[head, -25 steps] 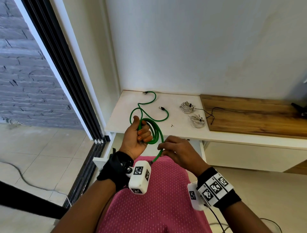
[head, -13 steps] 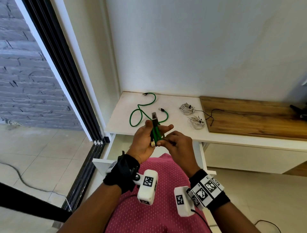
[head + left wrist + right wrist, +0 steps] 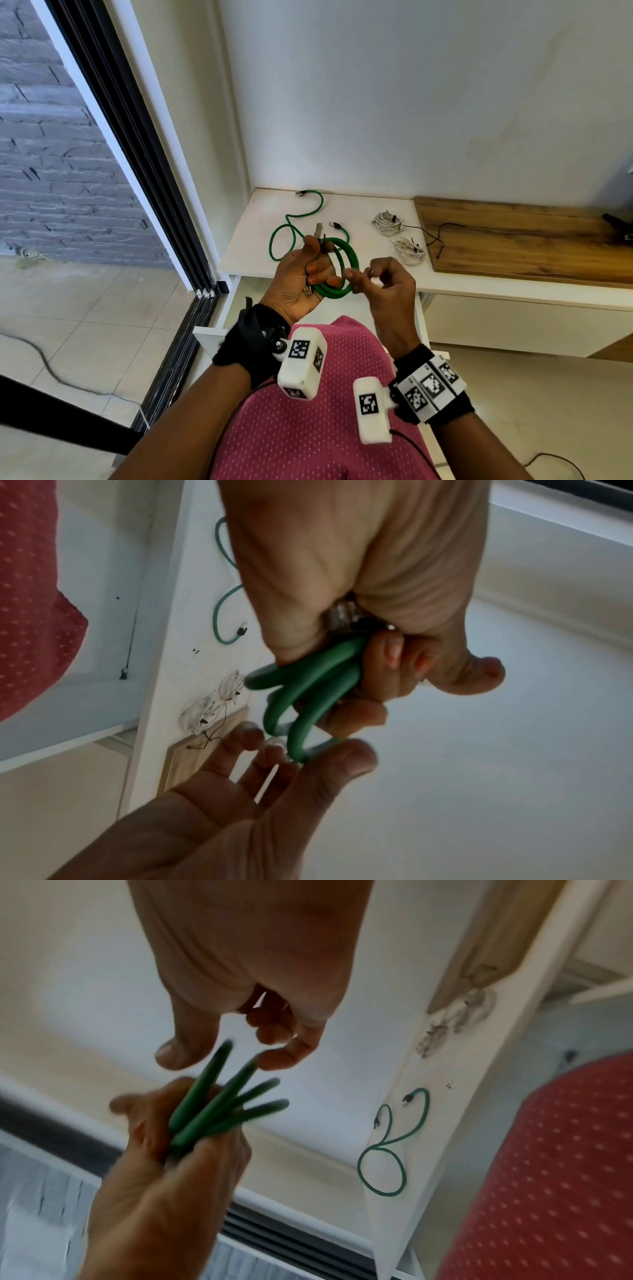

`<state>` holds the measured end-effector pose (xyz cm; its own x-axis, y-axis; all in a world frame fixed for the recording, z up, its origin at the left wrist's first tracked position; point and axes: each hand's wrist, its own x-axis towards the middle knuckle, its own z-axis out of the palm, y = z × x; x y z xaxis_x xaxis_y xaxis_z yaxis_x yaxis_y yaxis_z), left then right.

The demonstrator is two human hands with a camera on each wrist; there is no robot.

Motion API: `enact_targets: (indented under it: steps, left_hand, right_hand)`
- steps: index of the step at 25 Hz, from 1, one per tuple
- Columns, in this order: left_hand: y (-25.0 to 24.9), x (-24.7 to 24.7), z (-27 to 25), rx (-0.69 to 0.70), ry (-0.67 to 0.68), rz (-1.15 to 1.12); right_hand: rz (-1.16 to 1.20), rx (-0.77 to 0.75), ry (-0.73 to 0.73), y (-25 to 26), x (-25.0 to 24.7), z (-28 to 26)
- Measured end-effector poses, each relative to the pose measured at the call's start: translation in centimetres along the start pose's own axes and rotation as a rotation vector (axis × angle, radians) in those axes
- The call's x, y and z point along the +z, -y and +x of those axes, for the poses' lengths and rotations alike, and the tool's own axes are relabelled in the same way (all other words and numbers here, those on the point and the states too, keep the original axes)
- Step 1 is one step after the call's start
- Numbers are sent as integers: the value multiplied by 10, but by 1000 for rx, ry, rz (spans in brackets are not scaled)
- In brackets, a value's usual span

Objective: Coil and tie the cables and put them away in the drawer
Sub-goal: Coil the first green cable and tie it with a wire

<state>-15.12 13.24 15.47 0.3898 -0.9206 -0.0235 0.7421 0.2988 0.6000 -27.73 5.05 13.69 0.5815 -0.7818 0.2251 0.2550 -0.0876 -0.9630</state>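
My left hand [image 3: 306,274] grips a thick green cable [image 3: 343,274] wound into a coil, held up over the open white drawer [image 3: 209,333]. One plug sticks up above my thumb, and another shows under my little finger. In the left wrist view the coil's loops [image 3: 308,693] fan out from my curled fingers. My right hand [image 3: 378,282] hovers just right of the coil with loosely bent fingers. Its thumb and forefinger [image 3: 291,1053] stand apart at the loop ends [image 3: 219,1096] and hold nothing. A thinner green cable [image 3: 286,236] lies loose on the white counter [image 3: 250,240].
Two small coiled white cables [image 3: 388,222] [image 3: 409,251] lie on the counter next to a thin black wire [image 3: 440,234]. A wooden board [image 3: 513,240] covers the counter's right part. A sliding door frame [image 3: 144,178] stands at the left, the wall behind.
A second ago my right hand pinched the cable's trailing end below the coil. It then brought it up to my left hand and has now let go, sitting a little to the right.
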Motion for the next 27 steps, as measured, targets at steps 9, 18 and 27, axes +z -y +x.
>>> enact_targets:
  steps: [9,18,27]
  left_hand:
    - [5,-15,-11,-100,-38,6]
    - [10,-15,-10,34,-375,379]
    - [6,-14,-10,-34,-404,591]
  right_hand:
    - [69,492,411,9,-5,21]
    - [-214,220,338,0,-4,21]
    - [-259,191,349,-12,-8,10]
